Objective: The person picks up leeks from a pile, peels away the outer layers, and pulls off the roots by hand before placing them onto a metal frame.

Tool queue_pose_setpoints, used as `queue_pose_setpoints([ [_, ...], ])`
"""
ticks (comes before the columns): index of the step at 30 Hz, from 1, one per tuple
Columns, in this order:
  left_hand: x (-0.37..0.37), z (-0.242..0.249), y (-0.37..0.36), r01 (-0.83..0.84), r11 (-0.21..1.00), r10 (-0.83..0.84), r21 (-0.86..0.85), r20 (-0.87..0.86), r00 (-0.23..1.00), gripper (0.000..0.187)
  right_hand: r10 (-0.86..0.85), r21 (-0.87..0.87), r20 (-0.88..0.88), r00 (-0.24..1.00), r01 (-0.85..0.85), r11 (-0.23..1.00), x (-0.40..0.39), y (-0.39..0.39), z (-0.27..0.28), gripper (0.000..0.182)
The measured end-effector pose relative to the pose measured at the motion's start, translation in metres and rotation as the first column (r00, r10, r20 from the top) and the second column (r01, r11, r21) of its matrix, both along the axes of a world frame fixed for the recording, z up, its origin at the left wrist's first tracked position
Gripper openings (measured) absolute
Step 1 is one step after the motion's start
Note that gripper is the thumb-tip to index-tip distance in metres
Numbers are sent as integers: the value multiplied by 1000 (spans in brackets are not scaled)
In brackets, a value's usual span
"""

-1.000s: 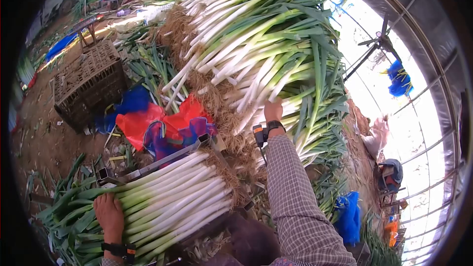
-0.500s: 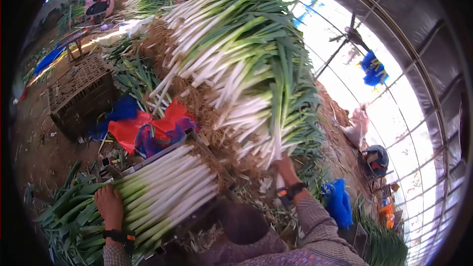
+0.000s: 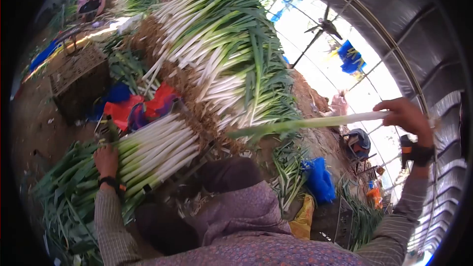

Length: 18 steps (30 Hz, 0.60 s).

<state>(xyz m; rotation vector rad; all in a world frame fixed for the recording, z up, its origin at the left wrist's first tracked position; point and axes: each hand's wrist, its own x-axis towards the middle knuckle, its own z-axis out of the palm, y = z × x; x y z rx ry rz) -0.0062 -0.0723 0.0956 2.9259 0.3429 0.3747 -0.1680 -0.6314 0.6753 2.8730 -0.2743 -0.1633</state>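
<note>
My right hand (image 3: 406,120) is raised at the far right, closed round the white root end of a single leek (image 3: 320,122). The leek stretches almost level to the left, its green leaves blurred. On the left, my left hand (image 3: 105,160) lies over the green part of a row of leeks (image 3: 162,145), fingers extended forward. Those leeks lie side by side, white stalks to the right and dark leaves to the left. Their holder is mostly hidden. Beyond them rises a large heap of leeks (image 3: 217,54), with brown roots facing left.
A brown plastic crate (image 3: 79,79) stands at the left. Red and blue bags (image 3: 140,111) lie between it and the row. A blue bag (image 3: 320,180), a yellow bag (image 3: 302,221) and a stool (image 3: 356,145) are on the right. Loose leaves litter the ground.
My right hand has pulled one leek off the heap's near edge and swung it up to the right. My left hand has stayed on the row. The camera view has shifted.
</note>
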Motion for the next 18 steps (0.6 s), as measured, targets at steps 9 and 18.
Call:
queue_pose_setpoints([
  [9,-3,-6,2,-23,999,24,-23,11,1000,37,514,343,-31,857,-474,811,6,148,78,46],
  [18,-13,7,-6,-18,994,19,-103,6,1000,35,716,710,208,666,-607,358,238,262,-210,38],
])
